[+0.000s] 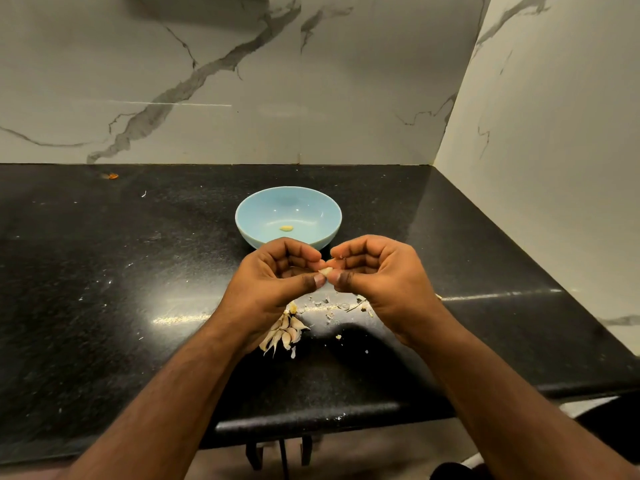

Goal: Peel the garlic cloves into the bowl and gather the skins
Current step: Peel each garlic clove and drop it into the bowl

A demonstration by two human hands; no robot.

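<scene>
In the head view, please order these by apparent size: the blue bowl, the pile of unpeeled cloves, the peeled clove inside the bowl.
1. blue bowl
2. pile of unpeeled cloves
3. peeled clove

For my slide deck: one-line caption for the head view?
Both hands pinch a garlic clove above unpeeled cloves; one peeled clove lies in the blue bowl.

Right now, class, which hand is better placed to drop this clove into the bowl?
Hard to separate. Both the left hand and right hand pinch the clove just in front of the blue bowl. Left, slightly: its fingers lie under the bowl's middle; the right sits off its edge.
</scene>
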